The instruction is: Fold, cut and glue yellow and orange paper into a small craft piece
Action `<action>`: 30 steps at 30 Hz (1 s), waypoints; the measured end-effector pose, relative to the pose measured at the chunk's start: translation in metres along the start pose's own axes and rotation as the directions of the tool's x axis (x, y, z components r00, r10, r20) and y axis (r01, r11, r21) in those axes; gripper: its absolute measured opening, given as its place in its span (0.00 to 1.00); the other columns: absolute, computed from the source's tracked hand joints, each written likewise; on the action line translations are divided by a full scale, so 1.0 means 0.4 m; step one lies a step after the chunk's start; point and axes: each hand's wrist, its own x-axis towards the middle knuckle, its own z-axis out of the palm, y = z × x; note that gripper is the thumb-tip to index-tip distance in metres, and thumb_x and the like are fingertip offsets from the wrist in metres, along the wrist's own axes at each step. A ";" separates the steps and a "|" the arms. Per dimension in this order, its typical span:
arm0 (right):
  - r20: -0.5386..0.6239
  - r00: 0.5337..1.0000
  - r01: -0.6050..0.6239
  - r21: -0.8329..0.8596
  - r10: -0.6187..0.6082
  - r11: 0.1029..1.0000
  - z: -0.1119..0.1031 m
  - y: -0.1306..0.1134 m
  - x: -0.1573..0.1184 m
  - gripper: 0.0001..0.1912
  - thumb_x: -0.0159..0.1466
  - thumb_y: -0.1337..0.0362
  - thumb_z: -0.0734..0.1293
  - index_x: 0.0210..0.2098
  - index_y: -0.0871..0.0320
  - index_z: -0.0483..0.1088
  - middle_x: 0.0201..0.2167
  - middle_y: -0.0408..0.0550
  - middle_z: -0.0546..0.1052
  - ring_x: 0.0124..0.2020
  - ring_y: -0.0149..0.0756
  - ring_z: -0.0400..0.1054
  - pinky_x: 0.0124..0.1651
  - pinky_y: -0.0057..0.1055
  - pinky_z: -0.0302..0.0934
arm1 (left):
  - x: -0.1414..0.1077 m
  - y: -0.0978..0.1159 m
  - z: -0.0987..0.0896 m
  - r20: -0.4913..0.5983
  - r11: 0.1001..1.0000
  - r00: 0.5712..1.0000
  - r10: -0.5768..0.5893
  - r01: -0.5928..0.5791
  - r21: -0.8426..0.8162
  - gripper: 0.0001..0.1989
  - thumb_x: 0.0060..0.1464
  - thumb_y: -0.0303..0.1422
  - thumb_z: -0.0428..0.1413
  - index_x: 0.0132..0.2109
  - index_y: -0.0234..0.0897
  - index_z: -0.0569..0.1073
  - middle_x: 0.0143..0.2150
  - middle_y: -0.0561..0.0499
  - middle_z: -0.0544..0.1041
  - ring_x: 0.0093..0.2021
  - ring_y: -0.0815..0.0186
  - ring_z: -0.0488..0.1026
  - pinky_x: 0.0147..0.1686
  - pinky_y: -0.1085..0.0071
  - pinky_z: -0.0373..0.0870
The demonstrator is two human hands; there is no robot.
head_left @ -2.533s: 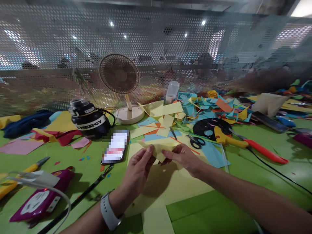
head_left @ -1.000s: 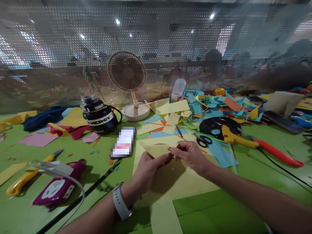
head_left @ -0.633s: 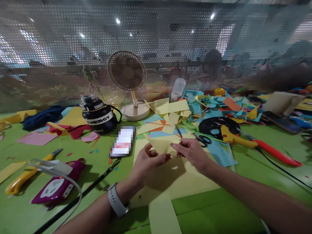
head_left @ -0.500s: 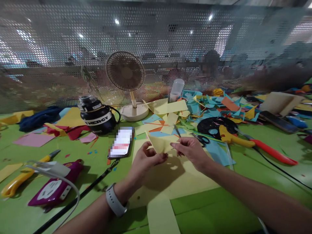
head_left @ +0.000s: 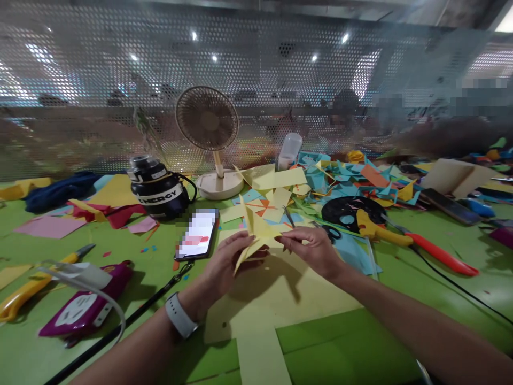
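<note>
Between my hands is a folded piece of yellow paper [head_left: 260, 227], with flaps standing up and out from its middle. My left hand [head_left: 228, 262] is closed around its left side, thumb and fingers on the folds. With a pinch of thumb and finger, my right hand [head_left: 312, 248] grips its right tip. Below them, a large pale yellow sheet [head_left: 320, 294] lies on the green table, catching the shadow of the paper and hands. A yellow strip [head_left: 260, 355] extends from the sheet toward me.
Left of my hands lies a lit phone [head_left: 197, 233] on a black strap. A black bottle [head_left: 160, 192] and a small fan [head_left: 208, 120] stand behind it. To the right are dark-handled scissors [head_left: 332, 232], a yellow glue gun [head_left: 380, 230] and a red-handled tool [head_left: 444, 256]. Paper scraps [head_left: 348, 176] pile up beyond.
The yellow paper has turned in my hands, so a flap now points down toward me on the left and another stands up. Both hands stay close together; the view has shifted slightly.
</note>
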 end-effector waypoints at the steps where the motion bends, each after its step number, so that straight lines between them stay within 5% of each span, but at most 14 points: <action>1: 0.011 1.000 0.006 -0.023 -0.006 1.000 -0.002 0.000 0.000 0.11 0.62 0.59 0.67 0.28 0.57 0.79 0.23 0.45 0.78 0.24 0.31 0.69 0.29 0.26 0.60 | 0.001 0.000 0.000 -0.018 1.000 1.000 0.017 -0.017 0.011 0.07 0.48 0.27 0.59 0.37 0.34 0.71 0.30 0.46 0.80 0.27 0.65 0.77 0.29 0.71 0.75; 6: 0.068 0.998 0.020 -0.061 -0.016 0.998 -0.015 -0.015 0.003 0.14 0.62 0.56 0.67 0.27 0.59 0.78 0.24 0.47 0.78 0.25 0.31 0.69 0.30 0.26 0.60 | 0.015 0.001 -0.008 -0.108 0.996 0.991 0.083 -0.079 0.038 0.16 0.46 0.23 0.58 0.44 0.35 0.70 0.30 0.50 0.79 0.24 0.68 0.74 0.25 0.72 0.74; 10: 0.154 0.977 -0.149 -0.013 0.149 0.989 -0.016 -0.033 0.001 0.20 0.56 0.50 0.70 0.37 0.62 0.75 0.23 0.44 0.74 0.22 0.29 0.63 0.25 0.25 0.56 | 0.018 -0.003 -0.025 0.056 0.987 0.995 0.086 -0.093 0.133 0.19 0.46 0.25 0.59 0.48 0.37 0.70 0.31 0.51 0.79 0.25 0.68 0.74 0.24 0.74 0.72; 15: 0.236 0.943 -0.248 0.024 0.235 0.969 0.006 -0.029 -0.006 0.22 0.58 0.50 0.66 0.16 0.58 0.60 0.14 0.36 0.56 0.17 0.24 0.50 0.19 0.24 0.44 | 0.004 -0.011 -0.028 0.232 0.963 0.973 0.016 -0.078 0.258 0.17 0.47 0.30 0.61 0.47 0.38 0.73 0.28 0.52 0.78 0.25 0.68 0.73 0.25 0.76 0.68; 19: 0.049 0.952 -0.304 0.016 0.303 0.953 0.006 -0.014 -0.003 0.23 0.59 0.51 0.65 0.15 0.57 0.56 0.12 0.36 0.58 0.16 0.24 0.51 0.19 0.24 0.45 | 0.000 -0.014 -0.025 0.152 0.951 0.970 0.191 -0.221 0.216 0.12 0.51 0.36 0.58 0.42 0.36 0.77 0.41 0.45 0.79 0.40 0.59 0.76 0.38 0.69 0.72; 23: -0.102 0.953 -0.294 -0.091 0.284 0.952 0.006 -0.006 -0.002 0.23 0.59 0.52 0.66 0.15 0.57 0.58 0.12 0.38 0.62 0.16 0.25 0.55 0.20 0.25 0.49 | 0.006 -0.030 -0.017 0.193 0.925 0.969 0.156 -0.211 0.315 0.08 0.48 0.33 0.62 0.36 0.35 0.80 0.40 0.44 0.81 0.44 0.56 0.75 0.44 0.66 0.71; 27: 0.094 0.904 -0.425 0.072 0.418 0.903 0.015 -0.009 0.005 0.20 0.57 0.47 0.66 0.23 0.58 0.66 0.16 0.41 0.71 0.14 0.28 0.61 0.18 0.25 0.56 | 0.011 -0.044 -0.002 0.116 0.901 0.983 0.144 -0.179 0.396 0.08 0.48 0.35 0.63 0.27 0.35 0.80 0.28 0.44 0.81 0.34 0.59 0.77 0.36 0.70 0.72; 30: 0.326 0.848 -0.462 0.070 0.418 0.884 -0.029 -0.018 0.031 0.21 0.55 0.45 0.67 0.28 0.59 0.69 0.20 0.44 0.75 0.18 0.31 0.66 0.21 0.26 0.60 | 0.011 -0.039 0.002 0.066 0.905 0.982 0.178 -0.190 0.381 0.09 0.49 0.34 0.63 0.24 0.35 0.79 0.25 0.46 0.80 0.29 0.63 0.76 0.36 0.71 0.72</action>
